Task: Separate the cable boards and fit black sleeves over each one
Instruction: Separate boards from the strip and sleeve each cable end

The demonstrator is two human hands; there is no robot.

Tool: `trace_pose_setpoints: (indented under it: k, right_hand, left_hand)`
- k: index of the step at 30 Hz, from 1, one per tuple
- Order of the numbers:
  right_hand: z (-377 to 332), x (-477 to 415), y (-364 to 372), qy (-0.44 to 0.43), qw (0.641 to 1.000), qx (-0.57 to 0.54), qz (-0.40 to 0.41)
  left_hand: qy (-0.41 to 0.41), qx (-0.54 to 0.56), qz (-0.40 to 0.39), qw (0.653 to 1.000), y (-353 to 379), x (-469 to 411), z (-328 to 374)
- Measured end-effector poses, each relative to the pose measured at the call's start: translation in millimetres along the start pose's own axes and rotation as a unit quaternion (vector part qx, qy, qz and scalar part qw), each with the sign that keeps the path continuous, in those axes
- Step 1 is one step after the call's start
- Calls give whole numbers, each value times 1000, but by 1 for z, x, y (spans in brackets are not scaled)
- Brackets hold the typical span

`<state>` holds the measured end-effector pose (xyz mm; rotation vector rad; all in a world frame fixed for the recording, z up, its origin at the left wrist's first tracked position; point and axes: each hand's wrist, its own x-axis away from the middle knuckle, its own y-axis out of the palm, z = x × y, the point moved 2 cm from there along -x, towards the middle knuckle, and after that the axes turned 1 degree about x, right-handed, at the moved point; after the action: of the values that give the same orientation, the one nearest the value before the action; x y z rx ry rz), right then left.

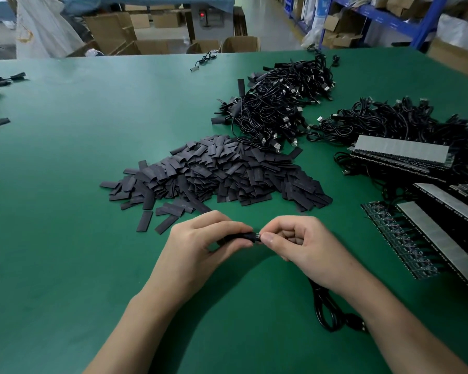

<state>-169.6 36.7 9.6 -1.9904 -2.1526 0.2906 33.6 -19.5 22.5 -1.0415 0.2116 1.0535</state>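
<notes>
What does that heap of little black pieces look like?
The heap of black sleeves is a loose mound of short, flat, matte dark-grey tube pieces on the green table. Strays lie off its near-left edge. Its far side meets a pile of black cables.

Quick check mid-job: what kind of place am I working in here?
Most likely a factory or warehouse assembly bench: a green work table heaped with black sleeves and bundled cables, with cardboard boxes and blue storage racks behind.

Green table (92, 130) bears sleeve pile (216, 174), cables (276, 103), board strips (400, 149).
</notes>
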Motion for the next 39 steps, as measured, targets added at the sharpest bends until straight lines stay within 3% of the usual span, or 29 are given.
trace_pose_setpoints:
  k: [19, 26, 33, 39]
  right_hand:
    - [-1, 3, 3, -15, 993, 114, 37]
    - [-5, 1, 3, -1, 983, 177, 45]
    - [0, 7, 5, 6, 976, 210, 56]
    - [4, 9, 8, 10, 980, 183, 78]
  left_hand:
    - [-44, -14, -45, 998, 0, 1, -2]
    - [-88, -24, -95, 991, 0, 1, -2]
    - [-1, -138, -107, 985, -1, -1, 3]
    - [26, -144, -60, 987, -1, 0, 3]
